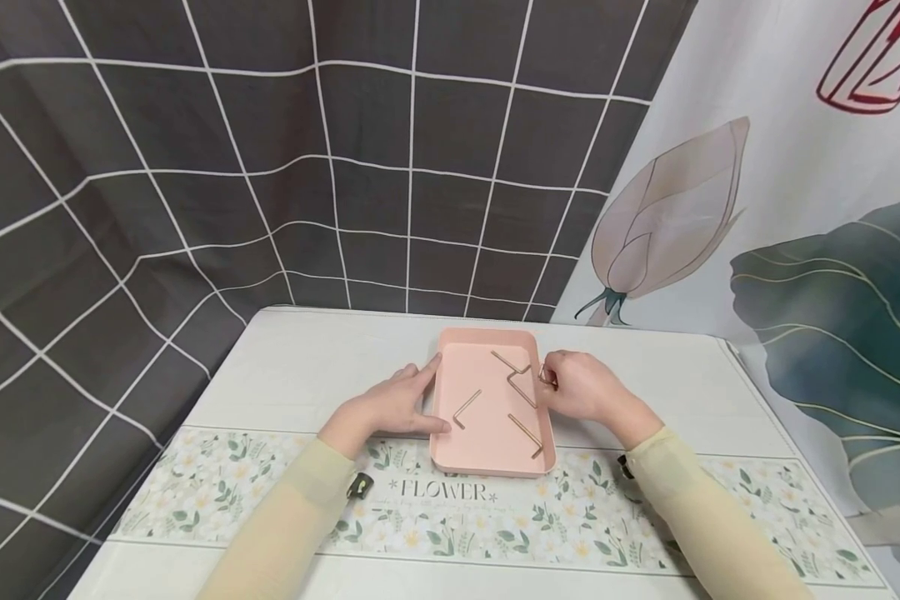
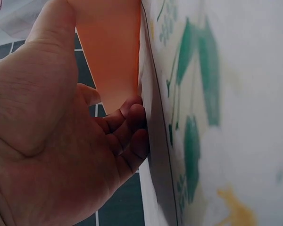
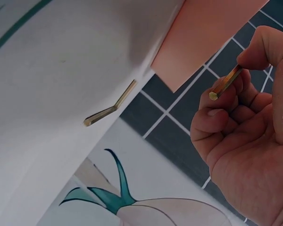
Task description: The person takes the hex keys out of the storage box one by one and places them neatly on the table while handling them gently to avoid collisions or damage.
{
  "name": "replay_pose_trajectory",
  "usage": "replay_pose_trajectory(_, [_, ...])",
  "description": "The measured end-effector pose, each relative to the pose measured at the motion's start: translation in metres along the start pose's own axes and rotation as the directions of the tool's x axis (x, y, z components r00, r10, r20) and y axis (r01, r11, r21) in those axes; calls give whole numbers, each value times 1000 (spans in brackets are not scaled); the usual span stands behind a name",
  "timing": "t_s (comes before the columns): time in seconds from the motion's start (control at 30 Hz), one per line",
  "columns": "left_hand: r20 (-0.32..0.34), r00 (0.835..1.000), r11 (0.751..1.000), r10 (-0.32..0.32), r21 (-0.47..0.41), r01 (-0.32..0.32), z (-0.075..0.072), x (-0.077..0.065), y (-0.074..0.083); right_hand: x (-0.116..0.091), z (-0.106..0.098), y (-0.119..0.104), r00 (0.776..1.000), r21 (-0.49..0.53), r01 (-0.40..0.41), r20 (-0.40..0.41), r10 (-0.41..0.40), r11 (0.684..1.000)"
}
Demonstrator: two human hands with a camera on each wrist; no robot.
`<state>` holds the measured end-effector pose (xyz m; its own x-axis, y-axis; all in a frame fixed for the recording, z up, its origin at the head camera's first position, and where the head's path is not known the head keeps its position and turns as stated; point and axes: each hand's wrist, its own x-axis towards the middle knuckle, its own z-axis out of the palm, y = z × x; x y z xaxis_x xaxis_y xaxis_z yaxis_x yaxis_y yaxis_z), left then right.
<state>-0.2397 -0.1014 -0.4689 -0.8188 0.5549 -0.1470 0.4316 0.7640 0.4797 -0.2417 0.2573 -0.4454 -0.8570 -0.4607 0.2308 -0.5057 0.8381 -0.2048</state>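
A shallow pink tray point(image 1: 487, 462) lies on the table with several brass-coloured L-shaped hex keys point(image 1: 523, 389) in it. At its left side, my left hand point(image 1: 397, 404) spreads thumb and index finger against the tray, the thumb tip lying over the rim. The left wrist view shows the other fingers point(image 2: 134, 117) loosely bent low beside the tray wall. Beside the tray's right edge, my right hand point(image 1: 581, 385) pinches a hex key point(image 3: 226, 82) between thumb and fingers. In the right wrist view, another hex key point(image 3: 114, 107) lies on the white table surface, outside the tray.
The white tablecloth point(image 1: 315, 350) carries a floral band with the word FLOWER. Behind the table hangs a dark curtain point(image 1: 367, 200) with white grid lines. A white curtain with a large flower bud print point(image 1: 663, 208) hangs at the right.
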Motion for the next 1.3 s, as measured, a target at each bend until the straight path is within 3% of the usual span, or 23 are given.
replay_pose_trajectory(0.5, [-14, 1000, 1000, -5, -7, 4, 0, -1, 3, -9, -1, 17, 1000, -39, -17, 8, 17, 999])
replay_pose_trajectory(1.3, [-15, 1000, 1000, -10, -19, 10, -1, -2, 4, -22, -10, 67, 975, -30, -191, 106, 194, 981])
